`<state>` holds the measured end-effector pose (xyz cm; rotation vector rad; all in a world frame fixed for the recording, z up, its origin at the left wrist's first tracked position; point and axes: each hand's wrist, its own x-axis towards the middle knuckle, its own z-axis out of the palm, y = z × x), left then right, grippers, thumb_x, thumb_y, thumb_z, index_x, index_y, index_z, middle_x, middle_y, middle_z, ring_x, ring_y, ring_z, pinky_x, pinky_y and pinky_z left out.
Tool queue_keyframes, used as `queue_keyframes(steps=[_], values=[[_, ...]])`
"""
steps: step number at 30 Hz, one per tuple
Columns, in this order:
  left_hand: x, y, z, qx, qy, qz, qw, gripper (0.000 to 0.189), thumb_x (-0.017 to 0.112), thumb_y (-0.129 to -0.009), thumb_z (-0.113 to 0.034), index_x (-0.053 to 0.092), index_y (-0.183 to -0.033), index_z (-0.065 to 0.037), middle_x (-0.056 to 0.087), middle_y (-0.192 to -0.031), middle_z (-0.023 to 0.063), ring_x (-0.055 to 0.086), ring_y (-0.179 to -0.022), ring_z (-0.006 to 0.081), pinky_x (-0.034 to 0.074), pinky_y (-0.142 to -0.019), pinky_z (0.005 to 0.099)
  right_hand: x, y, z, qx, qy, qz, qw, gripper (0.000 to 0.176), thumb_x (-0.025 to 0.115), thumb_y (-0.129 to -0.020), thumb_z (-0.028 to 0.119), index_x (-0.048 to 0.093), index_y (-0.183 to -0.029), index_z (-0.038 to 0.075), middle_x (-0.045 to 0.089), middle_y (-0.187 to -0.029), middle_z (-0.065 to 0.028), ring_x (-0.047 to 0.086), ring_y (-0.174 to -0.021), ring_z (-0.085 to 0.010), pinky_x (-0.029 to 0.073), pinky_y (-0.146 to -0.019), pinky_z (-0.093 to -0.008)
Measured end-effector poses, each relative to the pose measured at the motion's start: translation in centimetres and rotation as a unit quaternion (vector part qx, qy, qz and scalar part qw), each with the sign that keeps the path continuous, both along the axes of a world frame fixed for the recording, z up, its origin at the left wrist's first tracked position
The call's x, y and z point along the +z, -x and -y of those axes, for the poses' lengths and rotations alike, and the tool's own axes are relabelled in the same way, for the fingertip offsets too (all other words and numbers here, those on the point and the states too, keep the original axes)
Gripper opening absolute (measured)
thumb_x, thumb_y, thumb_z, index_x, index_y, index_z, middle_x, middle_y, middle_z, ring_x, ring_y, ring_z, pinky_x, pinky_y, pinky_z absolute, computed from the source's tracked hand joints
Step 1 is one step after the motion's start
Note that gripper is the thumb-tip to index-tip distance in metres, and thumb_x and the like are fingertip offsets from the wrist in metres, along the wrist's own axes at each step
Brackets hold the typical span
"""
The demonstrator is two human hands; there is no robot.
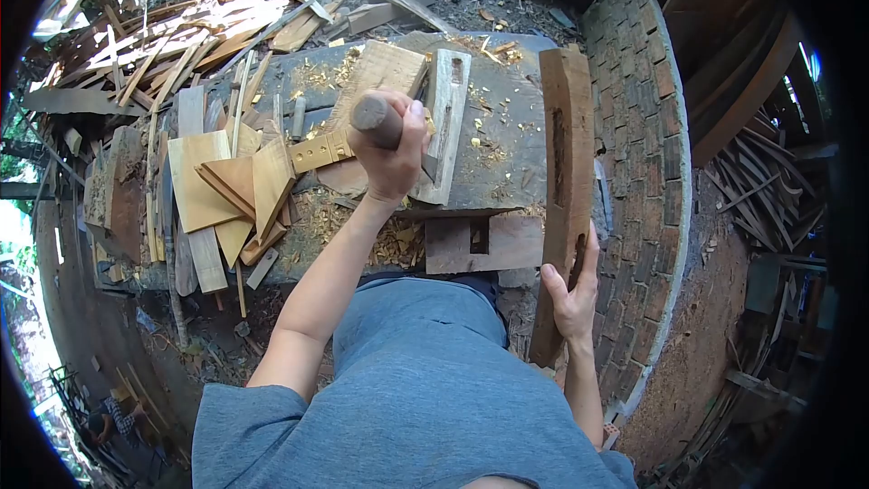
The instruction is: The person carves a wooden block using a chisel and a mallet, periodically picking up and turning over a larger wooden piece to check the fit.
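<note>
My left hand [391,149] is wrapped round a dark cylindrical wooden handle [377,121], held over the workbench; what lies below the handle is partly hidden by the hand. On the right, my right hand [573,301] grips the lower part of a long brown wooden beam [568,145] with slots cut in it. Between the hands lies a grey slotted wood piece [448,131] on the bench. Left of my left hand is a yellowish strip with holes [319,153]. A block with a square hole [453,247] sits at the bench's near edge.
Wood shavings cover parts of the workbench [507,158]. Thin boards [201,183] are stacked at its left. A curved brick wall [641,172] runs along the right. Scrap wood [181,50] is heaped behind. A person [119,421] is at the far lower left.
</note>
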<state>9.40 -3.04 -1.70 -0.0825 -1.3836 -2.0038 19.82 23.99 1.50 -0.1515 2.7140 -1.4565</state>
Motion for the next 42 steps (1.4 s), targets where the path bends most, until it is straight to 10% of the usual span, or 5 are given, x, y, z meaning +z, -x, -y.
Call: queue_keyframes(steps=[7,19,26,29,42], values=[[-0.1,0.8,-1.1,0.071,0.236,-0.040,0.968,0.016,0.056,-0.085,0.010,0.048,-0.083,-0.003,0.054,-0.077,0.0055,0.054,-0.064,0.0097,0.045,-0.055,0.0236,0.6,1.5,0.7,0.054,0.019,0.032,0.998,0.086,0.068,-0.084,0.024,0.019,-0.152,0.011,0.061,-0.123,-0.0237,0.066,-0.105,-0.0325,0.054,-0.088,-0.0422],[-1.3,0.2,-1.4,0.081,0.210,-0.023,0.974,0.017,0.065,-0.076,0.003,0.052,-0.085,-0.002,0.054,-0.073,0.0061,0.057,-0.062,0.0153,0.047,-0.060,0.0291,11.6,5.6,6.2,0.248,-0.123,-0.037,0.960,0.093,0.073,-0.074,0.021,0.023,-0.152,0.011,0.060,-0.121,-0.0276,0.067,-0.102,-0.0374,0.056,-0.089,-0.0408],[-3.1,-0.5,0.0,0.032,-0.194,0.072,0.978,0.018,0.071,-0.079,-0.004,0.054,-0.085,-0.004,0.059,-0.083,0.0034,0.057,-0.071,0.0110,0.048,-0.067,0.0258,13.0,6.2,7.9,0.278,-0.057,-0.190,0.940,0.090,0.072,-0.074,0.022,0.027,-0.152,0.016,0.069,-0.101,-0.0203,0.070,-0.080,-0.0371,0.056,-0.078,-0.0449],[-5.0,-0.6,0.8,0.190,0.161,-0.037,0.968,0.018,0.071,-0.079,-0.004,0.055,-0.086,-0.002,0.062,-0.086,0.0055,0.060,-0.073,0.0122,0.049,-0.067,0.0275,14.1,6.3,9.2,0.304,-0.254,-0.005,0.918,0.090,0.072,-0.073,0.020,0.028,-0.152,0.018,0.070,-0.096,-0.0184,0.068,-0.065,-0.0334,0.056,-0.071,-0.0431],[-14.0,0.5,1.0,0.012,-0.046,0.088,0.995,0.053,0.081,-0.077,-0.026,0.056,-0.115,0.000,0.064,-0.110,0.0107,0.063,-0.098,0.0214,0.050,-0.086,0.0364,14.6,5.6,10.2,0.324,-0.200,-0.071,0.922,0.089,0.071,-0.072,0.022,0.030,-0.151,0.018,0.069,-0.108,-0.0202,0.071,-0.080,-0.0332,0.056,-0.081,-0.0435]])
